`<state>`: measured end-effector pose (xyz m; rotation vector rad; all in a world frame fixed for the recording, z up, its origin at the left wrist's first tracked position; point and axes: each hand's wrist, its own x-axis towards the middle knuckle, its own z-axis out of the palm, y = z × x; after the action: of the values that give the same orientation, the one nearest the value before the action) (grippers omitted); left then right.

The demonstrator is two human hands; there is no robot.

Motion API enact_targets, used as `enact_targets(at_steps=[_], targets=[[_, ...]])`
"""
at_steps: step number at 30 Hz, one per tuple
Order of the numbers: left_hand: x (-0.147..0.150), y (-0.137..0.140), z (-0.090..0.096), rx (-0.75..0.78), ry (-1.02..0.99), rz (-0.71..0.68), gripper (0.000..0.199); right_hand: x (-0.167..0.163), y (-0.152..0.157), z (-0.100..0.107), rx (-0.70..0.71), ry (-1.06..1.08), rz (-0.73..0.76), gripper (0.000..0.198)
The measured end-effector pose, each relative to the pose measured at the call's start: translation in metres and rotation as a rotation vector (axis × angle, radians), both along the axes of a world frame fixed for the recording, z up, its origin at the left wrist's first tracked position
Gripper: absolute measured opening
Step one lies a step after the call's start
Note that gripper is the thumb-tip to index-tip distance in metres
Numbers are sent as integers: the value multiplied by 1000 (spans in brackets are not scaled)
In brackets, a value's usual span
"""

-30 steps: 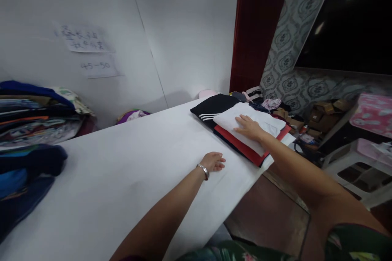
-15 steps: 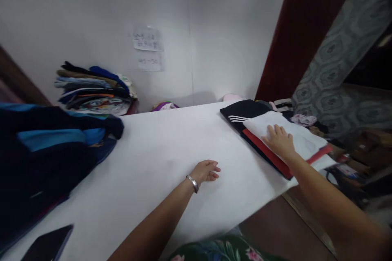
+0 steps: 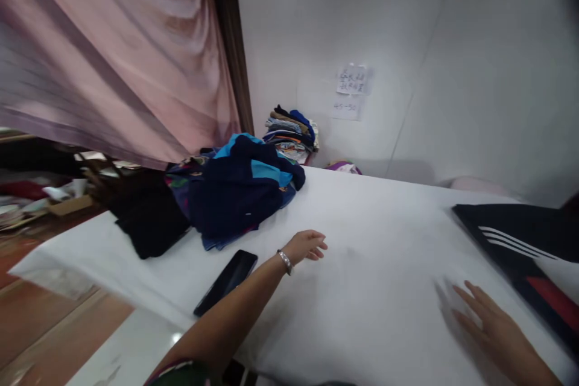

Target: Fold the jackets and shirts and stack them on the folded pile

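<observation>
My left hand (image 3: 306, 246), with a silver bracelet (image 3: 285, 262) at the wrist, is over the middle of the white table (image 3: 362, 289). Its fingers are loosely bent and apart, with nothing in them. Lower right, my right hand (image 3: 491, 319) is spread above the table surface, slightly blurred and holding nothing. Right of it lie folded clothes: a black garment with white stripes (image 3: 506, 229), then a white piece (image 3: 561, 274) and a red one (image 3: 554, 300), cut off by the frame. Left of my left hand rests a heap of navy and light-blue clothing (image 3: 235, 187).
A phone (image 3: 226, 282) lies by my left forearm. Black cloth (image 3: 151, 217) hangs near the table's left edge. Behind stand a stack of folded clothes (image 3: 292, 136) and a purple-and-white item (image 3: 344, 167). Paper notes (image 3: 351, 79) are on the wall; a pink curtain (image 3: 136, 42) hangs left.
The view has swung left, bringing in the curtain and the whole clothing heap. My right hand has come off the white folded piece and is now over the bare tabletop.
</observation>
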<state>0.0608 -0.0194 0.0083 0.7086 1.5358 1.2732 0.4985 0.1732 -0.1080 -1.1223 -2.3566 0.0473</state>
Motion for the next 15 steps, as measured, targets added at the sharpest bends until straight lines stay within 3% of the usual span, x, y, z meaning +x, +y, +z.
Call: enact_targets(at_steps=[3,8,11,15], targets=[[-46,-17,12,69,271,165,21,-52,-2,-10,-133,97,224,62],[-122,-49,46,15,1072,463,23,-132,-23,-4,-288,55,472,62],[-155,-57,61,-155,1354,509,32,-169,-40,2,-357,38,551,57],[-184,-47,67,-343,1508,484,44,-206,-60,4,-362,67,619,51]])
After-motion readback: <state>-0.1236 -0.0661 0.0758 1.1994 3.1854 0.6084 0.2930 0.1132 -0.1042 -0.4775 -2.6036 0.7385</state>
